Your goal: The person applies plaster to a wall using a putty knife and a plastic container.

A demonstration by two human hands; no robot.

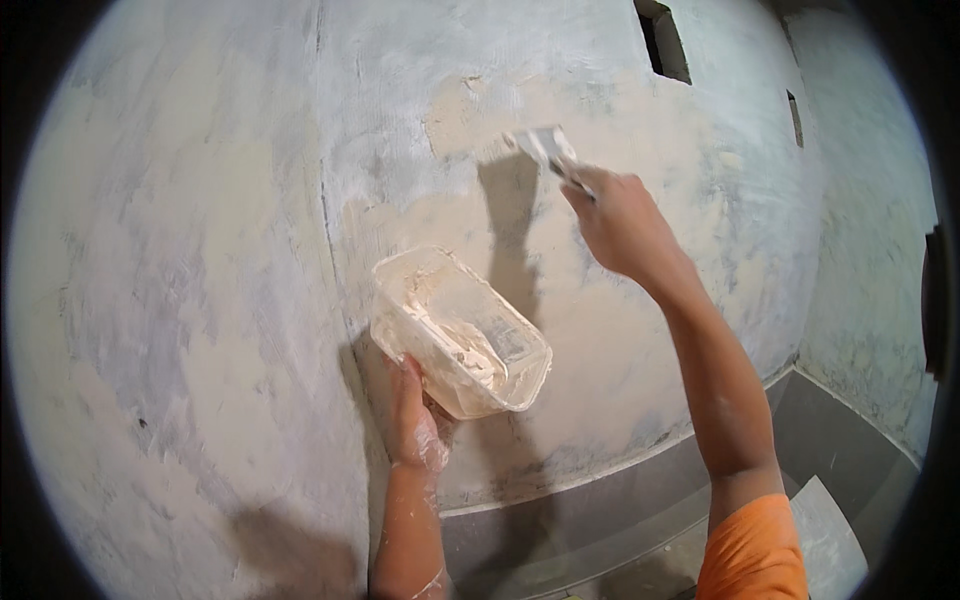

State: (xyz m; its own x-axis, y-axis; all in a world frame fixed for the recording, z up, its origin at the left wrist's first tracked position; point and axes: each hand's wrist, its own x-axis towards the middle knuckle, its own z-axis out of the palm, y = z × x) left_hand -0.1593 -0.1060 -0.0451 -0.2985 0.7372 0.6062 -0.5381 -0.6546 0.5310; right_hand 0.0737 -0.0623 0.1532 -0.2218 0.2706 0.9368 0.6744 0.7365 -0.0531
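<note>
My left hand, smeared with white paste, grips a clear plastic tub from below and holds it tilted in front of the wall. Cream-coloured filler paste coats the tub's inside and lies in a heap toward its lower end. Higher and to the right, my right hand is closed round the handle of a putty knife. The knife's wide blade carries some paste and is close to the wall; whether it touches, I cannot tell. Damp beige filler covers much of the wall around it.
Two dark rectangular openings pierce the wall, one at the top and a narrower one farther right. Grey tiles run along the wall's foot. A side wall meets it at right, with a dark object at the rim.
</note>
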